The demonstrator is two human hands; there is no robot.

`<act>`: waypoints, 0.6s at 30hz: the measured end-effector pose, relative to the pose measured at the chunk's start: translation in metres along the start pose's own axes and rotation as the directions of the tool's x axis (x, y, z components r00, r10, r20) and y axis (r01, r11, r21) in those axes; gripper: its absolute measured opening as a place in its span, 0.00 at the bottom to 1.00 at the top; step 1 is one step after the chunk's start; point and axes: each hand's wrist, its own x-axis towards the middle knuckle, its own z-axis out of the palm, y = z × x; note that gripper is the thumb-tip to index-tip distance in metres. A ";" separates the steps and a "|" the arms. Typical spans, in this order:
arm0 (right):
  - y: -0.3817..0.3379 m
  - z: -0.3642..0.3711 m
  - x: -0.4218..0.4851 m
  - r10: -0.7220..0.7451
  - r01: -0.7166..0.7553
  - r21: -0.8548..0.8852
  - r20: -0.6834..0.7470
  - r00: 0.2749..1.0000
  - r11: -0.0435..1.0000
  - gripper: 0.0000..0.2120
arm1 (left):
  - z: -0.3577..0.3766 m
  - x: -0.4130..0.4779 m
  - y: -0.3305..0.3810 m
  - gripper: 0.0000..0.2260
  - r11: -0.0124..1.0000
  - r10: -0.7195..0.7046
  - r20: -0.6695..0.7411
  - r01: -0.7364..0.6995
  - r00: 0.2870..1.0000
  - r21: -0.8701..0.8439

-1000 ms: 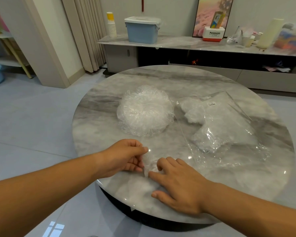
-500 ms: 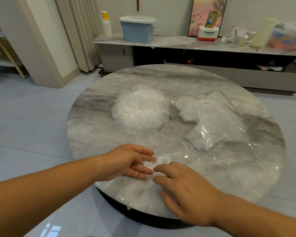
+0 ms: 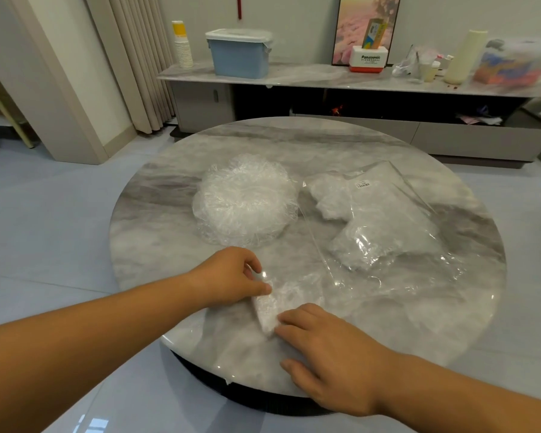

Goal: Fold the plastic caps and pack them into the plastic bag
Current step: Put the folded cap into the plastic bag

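A crumpled clear plastic cap [image 3: 274, 304] lies folded into a narrow strip near the front of the round marble table [image 3: 156, 214]. My left hand [image 3: 228, 278] pinches its far end between thumb and fingers. My right hand [image 3: 328, 354] lies flat on the table with its fingertips pressing the strip's near end. A round stack of unfolded clear caps [image 3: 244, 200] sits at the table's middle. To its right lies a clear plastic bag [image 3: 384, 220] with a barcode label, holding several folded caps.
Behind the table runs a low marble-topped cabinet [image 3: 310, 78] with a blue lidded box [image 3: 239, 53], a stack of paper cups [image 3: 181, 45], a Panasonic box [image 3: 369, 59] and other clutter. Curtains hang at the back left. Pale floor tiles surround the table.
My left hand went from lying flat on the cap to pinching its far end. The cap now lies as a longer, narrower strip. My right hand slid slightly toward the table's front edge.
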 end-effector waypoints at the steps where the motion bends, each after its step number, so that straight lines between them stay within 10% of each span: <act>1: 0.000 -0.001 -0.001 -0.005 0.005 0.001 0.007 1.000 1.000 0.22 | 0.001 0.001 0.004 0.18 1.000 -0.021 0.029 0.021 0.999 -0.008; 9: 0.005 -0.011 -0.006 0.010 -0.006 0.172 -0.023 1.000 0.985 0.22 | 0.002 0.002 0.011 0.11 0.924 -0.207 0.314 0.291 0.927 -0.250; 18: 0.015 -0.032 0.002 0.235 -0.093 0.495 -0.233 0.944 0.864 0.20 | 0.002 -0.004 0.016 0.13 0.584 0.011 0.313 0.248 0.950 -0.773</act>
